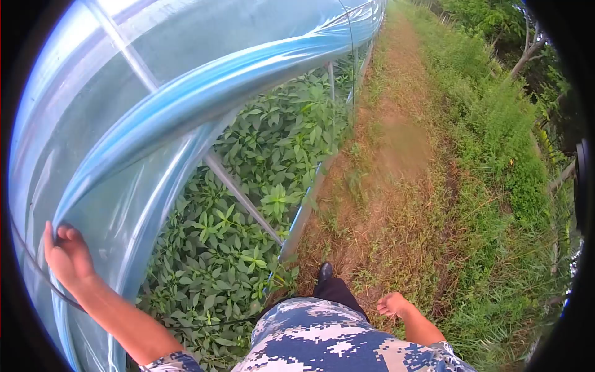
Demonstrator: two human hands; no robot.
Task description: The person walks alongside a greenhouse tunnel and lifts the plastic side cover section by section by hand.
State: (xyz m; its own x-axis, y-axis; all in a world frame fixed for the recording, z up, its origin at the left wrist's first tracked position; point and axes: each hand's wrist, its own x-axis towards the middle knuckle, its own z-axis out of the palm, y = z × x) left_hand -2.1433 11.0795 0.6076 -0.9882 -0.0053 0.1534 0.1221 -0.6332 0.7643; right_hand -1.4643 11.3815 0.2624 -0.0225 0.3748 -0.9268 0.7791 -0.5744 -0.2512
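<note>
At the far left, my left hand (69, 255) is raised against the clear plastic film (186, 93) of a tunnel. A bluish fold of the film runs down between the thumb and the curled fingers, which are closed on it. My right hand (393, 305) hangs low at my right side, over the dry ground. Its fingers are loosely bent and a little apart, and nothing shows in them. Under the lifted film, dense leafy green plants (223, 248) are visible.
A metal pole (242, 195) slants down inside the tunnel opening. A thin dark cord (37, 263) passes by my left forearm. The dry grass path (396, 204) runs ahead from my shoe (325, 271). Weeds (496, 149) and trees (533, 56) border it on the right.
</note>
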